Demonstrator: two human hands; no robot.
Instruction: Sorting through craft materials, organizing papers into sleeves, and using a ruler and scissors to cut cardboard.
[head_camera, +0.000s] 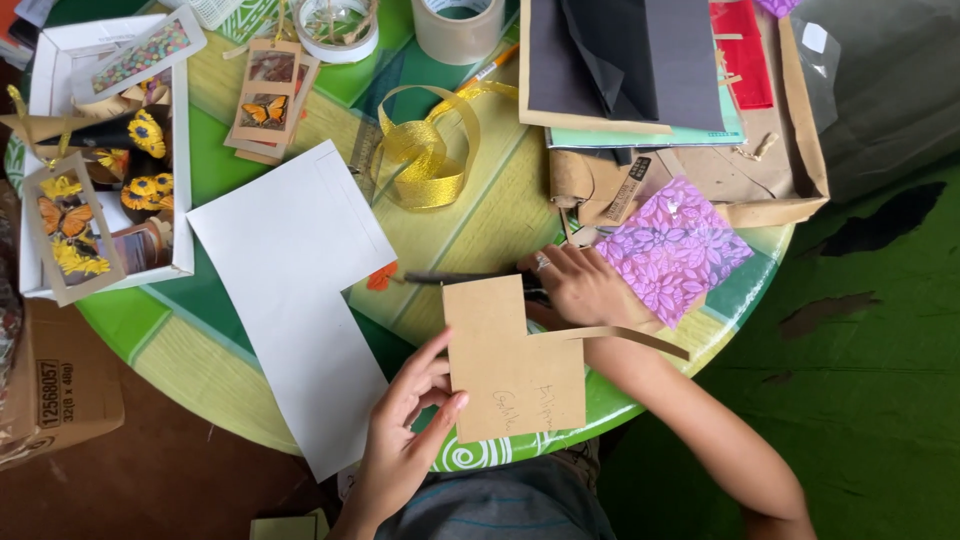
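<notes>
Down at the near edge of the round green table (190, 360), the left hand (405, 435) pinched a piece of brown card (510, 370) by its lower left side, thumb on top and fingers curled beneath. The card was matte and stiff, roughly L-shaped where a corner had been cut away, with faint pencil marks near its lower edge. A thin curling strip (625, 338) of the same card trailed off to the right. The right hand (580, 285), a ring on one finger, was closed around the handles of dark scissors (470, 278), whose blades pointed left, lying flat just above the card's top edge; whether the blades were parted was hard to make out.

Beside the card to the left lay a smooth white sheet (300, 290), also notched into an L. Just right of the right hand sat a square of purple paper (675, 250) embossed with leaves. Toward the far edge a loop of shiny gold ribbon (425, 150) curled, with a roll of tan tape (458, 28) behind it. At the left edge stood a white tray (182, 180) holding paper sunflowers and butterfly tags.
</notes>
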